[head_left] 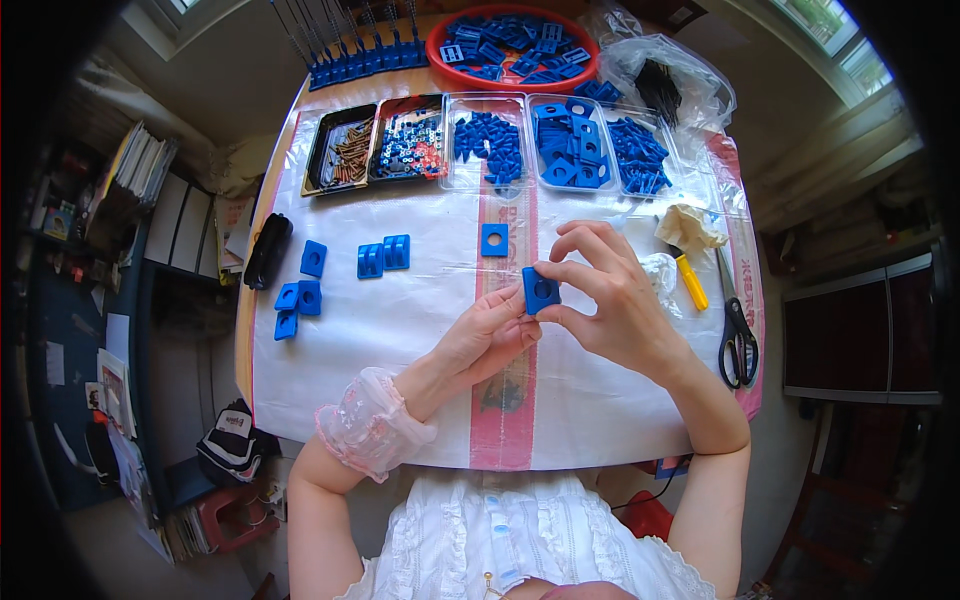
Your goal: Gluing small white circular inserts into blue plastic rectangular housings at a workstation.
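Between my two hands, above the middle of the table, is a blue square plastic piece [541,290] with a round hole. The thumb and fingers of my right hand [610,290] pinch its right side. My left hand [490,335] grips its left edge, with the fingers curled beneath. Just beyond lies another blue square piece [494,240], flat on the table. Left of my hands stand two ribbed blue pieces [383,256] side by side. Farther left, several blue square pieces [300,297] lie in a loose cluster.
Along the back run trays of brass screws [352,150], nuts [411,140] and blue parts [486,140]. Behind them sit a red basin [437,60] and a rack of upright rods [365,62]. Scissors [738,335] and a yellow-handled tool [691,283] lie right; a black case [268,251] left.
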{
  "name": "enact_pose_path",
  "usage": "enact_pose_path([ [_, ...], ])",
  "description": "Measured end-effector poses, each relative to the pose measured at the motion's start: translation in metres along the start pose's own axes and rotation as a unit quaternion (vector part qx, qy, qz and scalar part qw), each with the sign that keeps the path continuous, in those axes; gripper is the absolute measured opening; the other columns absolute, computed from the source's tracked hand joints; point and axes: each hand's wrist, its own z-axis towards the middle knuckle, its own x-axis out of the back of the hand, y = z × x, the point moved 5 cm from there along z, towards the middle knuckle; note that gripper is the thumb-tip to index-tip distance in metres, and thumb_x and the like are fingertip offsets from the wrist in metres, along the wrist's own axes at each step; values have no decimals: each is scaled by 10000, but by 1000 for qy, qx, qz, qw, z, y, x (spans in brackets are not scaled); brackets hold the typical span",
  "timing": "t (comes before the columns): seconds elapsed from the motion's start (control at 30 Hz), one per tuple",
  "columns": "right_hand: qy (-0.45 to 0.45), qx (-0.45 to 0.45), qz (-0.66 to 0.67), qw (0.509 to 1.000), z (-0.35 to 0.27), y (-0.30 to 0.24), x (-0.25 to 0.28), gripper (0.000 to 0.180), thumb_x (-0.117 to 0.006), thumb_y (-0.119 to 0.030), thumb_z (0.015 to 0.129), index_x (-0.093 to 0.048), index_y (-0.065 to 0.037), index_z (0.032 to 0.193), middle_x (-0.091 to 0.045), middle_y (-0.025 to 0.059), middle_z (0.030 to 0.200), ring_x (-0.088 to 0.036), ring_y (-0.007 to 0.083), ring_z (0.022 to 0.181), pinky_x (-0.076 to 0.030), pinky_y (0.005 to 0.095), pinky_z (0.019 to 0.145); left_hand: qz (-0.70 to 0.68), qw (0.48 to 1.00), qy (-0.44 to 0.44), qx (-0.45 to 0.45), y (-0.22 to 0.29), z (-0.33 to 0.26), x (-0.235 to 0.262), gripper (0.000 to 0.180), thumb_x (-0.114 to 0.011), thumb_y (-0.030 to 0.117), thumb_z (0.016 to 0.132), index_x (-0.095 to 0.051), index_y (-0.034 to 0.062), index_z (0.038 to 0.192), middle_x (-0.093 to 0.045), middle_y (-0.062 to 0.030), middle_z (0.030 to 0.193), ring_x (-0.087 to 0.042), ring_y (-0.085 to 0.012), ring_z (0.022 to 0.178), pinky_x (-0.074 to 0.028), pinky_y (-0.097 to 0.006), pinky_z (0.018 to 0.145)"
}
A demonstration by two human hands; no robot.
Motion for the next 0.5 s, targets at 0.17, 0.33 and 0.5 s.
enact_pose_path([
  [0.17,1,0,-3,1000,-1,1,-1,377,-808,-88,658,-685,-50,1013,-583,84,1065,-517,288,1134,-426,418,936,18,1000,-1,-6,1,0,-2,303,-577,242,1011,-550,52,1245,-609,-25,1109,-568,-84,959,-482,-254,817],
  [0.33,-2,-2,-3,1000,0,1,-1,382,-807,-84,657,-682,-54,1017,-584,85,1064,-517,293,1139,-428,421,940,19,1000,2,-5,1,-1,-2,304,-582,250,1008,-553,57,1242,-611,-20,1102,-567,-83,950,-479,-253,813],
  [0.5,-3,-5,1,1000,0,1,-1,380,-808,-84,655,-682,-57,1013,-586,84,1060,-522,294,1141,-435,424,942,12,1000,2,-6,0,0,-1,302,-589,251,1005,-557,58,1234,-609,-16,1095,-565,-81,940,-477,-249,809],
])
